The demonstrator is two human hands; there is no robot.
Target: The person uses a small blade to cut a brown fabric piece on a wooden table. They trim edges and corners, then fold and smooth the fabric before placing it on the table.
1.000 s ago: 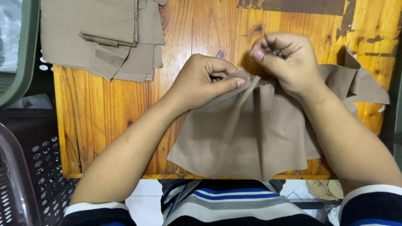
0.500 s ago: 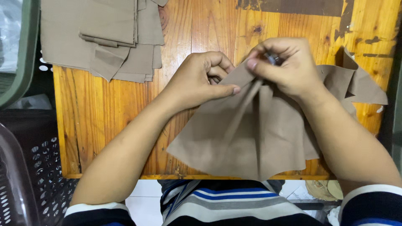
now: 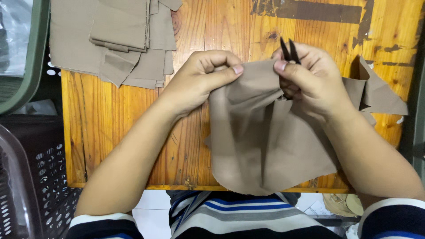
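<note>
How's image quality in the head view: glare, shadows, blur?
Head view: even, soft light; mild sheen on the varnished wooden table, no blown glare. Soft shadow under the tan cloth. Left hand, right hand and the dark snips read sharp, no motion blur. The dark basket is underexposed.

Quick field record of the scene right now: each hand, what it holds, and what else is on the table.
left hand: pinches top edge of tan fabric piece
right hand: grips same fabric edge, holds small black snips, tips up
fabric: hangs over the table's near edge
fabric stack: far left on wooden table
basket: dark, left of the table
</note>
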